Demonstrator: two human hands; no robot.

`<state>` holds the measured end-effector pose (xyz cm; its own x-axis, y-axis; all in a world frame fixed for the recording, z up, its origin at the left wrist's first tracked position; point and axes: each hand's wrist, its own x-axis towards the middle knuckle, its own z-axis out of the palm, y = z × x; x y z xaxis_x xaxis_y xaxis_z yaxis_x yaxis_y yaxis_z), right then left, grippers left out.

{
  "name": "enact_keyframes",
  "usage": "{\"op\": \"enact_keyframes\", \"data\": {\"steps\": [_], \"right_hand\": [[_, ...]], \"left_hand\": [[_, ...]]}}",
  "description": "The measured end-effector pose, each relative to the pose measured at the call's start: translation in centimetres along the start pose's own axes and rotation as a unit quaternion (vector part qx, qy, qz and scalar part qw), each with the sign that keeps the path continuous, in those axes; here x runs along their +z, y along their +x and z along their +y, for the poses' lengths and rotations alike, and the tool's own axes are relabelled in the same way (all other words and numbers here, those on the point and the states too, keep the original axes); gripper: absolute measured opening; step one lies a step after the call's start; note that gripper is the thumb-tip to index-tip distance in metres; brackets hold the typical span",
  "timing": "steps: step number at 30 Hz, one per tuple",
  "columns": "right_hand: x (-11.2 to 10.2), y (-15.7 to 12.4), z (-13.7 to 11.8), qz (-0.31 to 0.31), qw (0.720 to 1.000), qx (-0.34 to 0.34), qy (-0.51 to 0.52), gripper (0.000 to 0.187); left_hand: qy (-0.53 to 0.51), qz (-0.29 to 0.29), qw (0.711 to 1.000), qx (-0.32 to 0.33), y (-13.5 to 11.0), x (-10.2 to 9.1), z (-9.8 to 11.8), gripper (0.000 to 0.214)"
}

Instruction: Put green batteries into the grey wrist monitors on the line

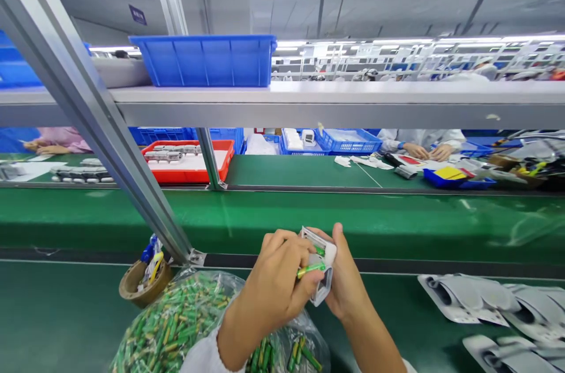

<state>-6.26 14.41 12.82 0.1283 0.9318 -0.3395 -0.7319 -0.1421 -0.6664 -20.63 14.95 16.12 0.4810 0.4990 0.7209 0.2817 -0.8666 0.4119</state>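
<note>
My right hand (pixel 344 285) is wrapped round a small white plastic housing (pixel 329 252) with an open battery compartment facing me. Between the thumb and fingers of my left hand (pixel 278 270), a green battery (pixel 311 270) with a gold end lies across the compartment. Another green battery (pixel 319 251) shows inside the housing, partly hidden by my fingers. Below my left forearm, a clear plastic bag (pixel 229 282) bulges with many loose green batteries (pixel 172 320), some of them behind my wrist and sleeve.
A brown ring-shaped holder (pixel 132 282) with pens stands by the metal post (pixel 110 120). Grey-white curled cuffs (pixel 472 296) lie at right. Beyond the green belt (pixel 397 220) are a red tray (pixel 225 161) and a co-worker's hands (pixel 428 152). A blue bin (pixel 207 61) sits on the shelf above.
</note>
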Motion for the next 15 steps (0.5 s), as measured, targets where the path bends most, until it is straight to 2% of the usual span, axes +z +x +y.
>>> {"op": "enact_keyframes", "data": {"steps": [3,5,7,9,12,15], "right_hand": [[0.5,-0.1,0.1,-0.034,0.998,0.026,0.037,0.069],[0.8,-0.3,0.2,-0.063,0.996,0.044,0.046,0.069],[0.9,-0.5,0.3,-0.088,0.994,0.053,0.040,0.069],[0.8,-0.7,0.5,-0.106,0.992,0.060,0.030,0.067],[0.5,-0.7,0.8,-0.119,0.990,0.066,0.036,0.063],[0.4,-0.8,0.8,-0.135,0.988,0.057,0.046,0.059]], "left_hand": [[-0.114,0.025,0.991,-0.073,-0.2,0.0,-0.2,0.030],[-0.180,0.065,0.973,-0.126,-0.3,-0.1,-0.4,0.028],[-0.201,0.108,0.956,-0.184,-0.5,-0.4,-0.6,0.028],[-0.182,0.129,0.949,-0.224,-0.5,-0.8,-0.8,0.027],[-0.150,0.117,0.955,-0.226,-0.4,-1.5,-1.0,0.022],[-0.136,0.069,0.966,-0.209,-0.4,-2.3,-0.8,0.025]]}}
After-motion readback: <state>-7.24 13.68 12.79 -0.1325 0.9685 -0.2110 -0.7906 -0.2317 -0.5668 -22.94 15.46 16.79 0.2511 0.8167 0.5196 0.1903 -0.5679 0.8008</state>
